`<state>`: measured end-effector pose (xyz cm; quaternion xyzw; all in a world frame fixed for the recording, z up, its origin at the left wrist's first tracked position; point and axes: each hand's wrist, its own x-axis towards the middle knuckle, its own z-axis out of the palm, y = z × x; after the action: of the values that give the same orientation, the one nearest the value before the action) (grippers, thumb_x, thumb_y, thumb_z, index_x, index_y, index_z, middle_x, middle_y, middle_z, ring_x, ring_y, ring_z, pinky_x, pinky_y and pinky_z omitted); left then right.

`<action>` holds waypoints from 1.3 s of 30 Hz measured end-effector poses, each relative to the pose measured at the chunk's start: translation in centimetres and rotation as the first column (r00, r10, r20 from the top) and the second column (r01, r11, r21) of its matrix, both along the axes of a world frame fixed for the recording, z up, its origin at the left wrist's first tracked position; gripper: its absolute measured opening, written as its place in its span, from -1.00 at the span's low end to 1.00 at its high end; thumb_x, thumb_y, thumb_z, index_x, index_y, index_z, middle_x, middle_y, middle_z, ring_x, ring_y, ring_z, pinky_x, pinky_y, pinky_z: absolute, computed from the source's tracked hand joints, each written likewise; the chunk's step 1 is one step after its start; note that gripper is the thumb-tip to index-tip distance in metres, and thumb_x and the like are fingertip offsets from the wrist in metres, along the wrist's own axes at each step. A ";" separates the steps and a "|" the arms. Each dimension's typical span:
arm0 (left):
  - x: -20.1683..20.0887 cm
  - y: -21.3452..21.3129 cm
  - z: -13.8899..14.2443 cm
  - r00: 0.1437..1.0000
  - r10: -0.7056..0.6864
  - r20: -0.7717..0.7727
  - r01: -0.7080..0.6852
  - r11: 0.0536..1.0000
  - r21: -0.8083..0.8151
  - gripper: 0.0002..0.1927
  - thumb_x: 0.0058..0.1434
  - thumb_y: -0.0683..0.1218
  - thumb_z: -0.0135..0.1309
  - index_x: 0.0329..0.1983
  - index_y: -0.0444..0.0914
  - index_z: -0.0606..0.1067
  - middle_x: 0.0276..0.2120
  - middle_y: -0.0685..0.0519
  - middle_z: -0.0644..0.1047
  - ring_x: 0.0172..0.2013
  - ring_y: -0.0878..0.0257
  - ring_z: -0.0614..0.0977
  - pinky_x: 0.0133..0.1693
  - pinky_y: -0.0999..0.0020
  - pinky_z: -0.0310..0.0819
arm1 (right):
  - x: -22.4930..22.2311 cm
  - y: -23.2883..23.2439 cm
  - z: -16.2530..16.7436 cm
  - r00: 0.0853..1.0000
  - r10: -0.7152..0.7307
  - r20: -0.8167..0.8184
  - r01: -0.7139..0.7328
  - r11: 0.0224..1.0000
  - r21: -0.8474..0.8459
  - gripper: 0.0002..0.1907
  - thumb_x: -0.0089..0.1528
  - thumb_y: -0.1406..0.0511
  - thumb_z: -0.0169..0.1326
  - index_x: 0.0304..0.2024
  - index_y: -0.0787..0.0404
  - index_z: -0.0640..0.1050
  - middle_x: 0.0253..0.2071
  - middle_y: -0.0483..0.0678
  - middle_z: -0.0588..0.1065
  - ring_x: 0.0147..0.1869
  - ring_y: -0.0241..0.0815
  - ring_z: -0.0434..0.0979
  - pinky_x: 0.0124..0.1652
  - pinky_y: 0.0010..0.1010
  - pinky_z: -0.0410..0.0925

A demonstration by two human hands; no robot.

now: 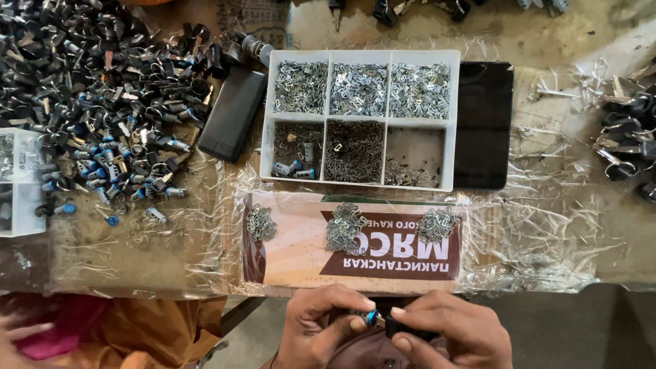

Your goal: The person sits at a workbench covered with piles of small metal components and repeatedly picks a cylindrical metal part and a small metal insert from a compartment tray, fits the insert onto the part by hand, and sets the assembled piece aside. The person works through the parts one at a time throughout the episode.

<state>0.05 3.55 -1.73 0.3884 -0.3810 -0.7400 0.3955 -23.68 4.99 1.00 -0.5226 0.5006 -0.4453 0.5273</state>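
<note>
Both hands work close together at the near edge of the tabletop [137,260]. The left hand [321,328] pinches a small blue-tipped cylinder [371,317] between thumb and fingertips; the right hand [451,331] is closed on a black piece [403,329] touching it. To do this well, I'd judge the two parts want holding square and steady, pressed end to end without twisting. The cylinder sits right between the hands, just below the printed card [355,239] with three heaps of metal clips [345,227], and the divided tray [361,119] lies beyond.
</note>
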 end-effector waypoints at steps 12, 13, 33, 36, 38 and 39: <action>-0.1 -2.7 3.4 0.984 0.044 0.170 0.070 0.787 -0.613 -0.77 0.15 -0.32 0.29 -0.12 -0.33 0.61 -0.24 -0.10 0.68 -0.24 0.10 0.77 -0.17 0.30 0.70 | -1.3 2.9 0.5 0.968 0.098 -0.231 -0.130 0.983 -0.127 -0.74 0.10 0.41 0.23 -0.14 0.30 0.68 -0.25 -0.06 0.68 -0.14 -0.21 0.70 -0.10 -0.50 0.55; -0.2 -2.8 3.5 0.983 0.063 0.171 0.073 0.722 -0.688 -0.76 0.14 -0.29 0.32 -0.13 -0.31 0.59 -0.24 -0.08 0.67 -0.20 0.07 0.77 -0.13 0.27 0.70 | -1.2 3.8 -0.1 0.972 0.039 -0.232 -0.025 0.998 0.061 -0.80 0.06 0.41 0.29 -0.24 0.29 0.70 -0.32 -0.06 0.65 -0.19 -0.19 0.68 -0.14 -0.47 0.56; -2.4 -0.9 2.4 0.949 0.312 0.050 -0.220 0.767 -0.603 -0.71 0.23 -0.25 0.39 -0.05 -0.31 0.54 -0.21 -0.12 0.72 -0.19 0.01 0.83 -0.06 0.20 0.79 | 1.1 0.1 -0.6 0.916 -0.155 -0.370 -0.014 0.910 -0.415 -0.63 -0.02 0.36 0.38 -0.15 0.12 0.61 -0.21 -0.05 0.64 -0.01 -0.15 0.62 0.08 -0.36 0.48; -1.7 -1.6 2.4 0.945 0.287 0.155 -0.085 0.676 -0.732 -0.67 0.20 -0.25 0.37 -0.01 -0.32 0.54 -0.22 -0.10 0.70 -0.19 0.02 0.81 -0.08 0.20 0.77 | 1.0 0.5 -1.4 0.931 -0.171 -0.321 0.037 0.923 -0.384 -0.68 0.02 0.37 0.37 -0.18 0.16 0.62 -0.24 -0.09 0.63 -0.07 -0.24 0.63 0.01 -0.41 0.46; -0.9 -2.1 2.4 0.937 0.266 0.227 0.027 0.592 -0.805 -0.66 0.19 -0.23 0.37 0.01 -0.32 0.54 -0.24 -0.08 0.67 -0.19 0.03 0.79 -0.10 0.21 0.74 | 0.6 1.0 -1.8 0.995 -0.102 -0.013 0.102 0.995 0.019 -0.74 0.04 0.42 0.31 -0.21 0.29 0.63 -0.25 0.00 0.61 -0.14 -0.21 0.63 -0.12 -0.42 0.46; -0.5 -2.3 2.4 0.929 0.266 0.258 0.067 0.563 -0.824 -0.65 0.19 -0.22 0.37 0.02 -0.31 0.54 -0.25 -0.07 0.66 -0.20 0.04 0.78 -0.11 0.22 0.72 | 0.5 1.3 -2.2 0.982 -0.118 0.149 0.083 0.971 0.225 -0.77 0.05 0.45 0.28 -0.22 0.36 0.64 -0.25 0.05 0.60 -0.18 -0.20 0.63 -0.18 -0.42 0.45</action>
<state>-0.45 1.22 0.70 0.3073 -0.7218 -0.3715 0.4965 -23.18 6.24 -1.19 -0.3979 0.5279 -0.4547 0.5969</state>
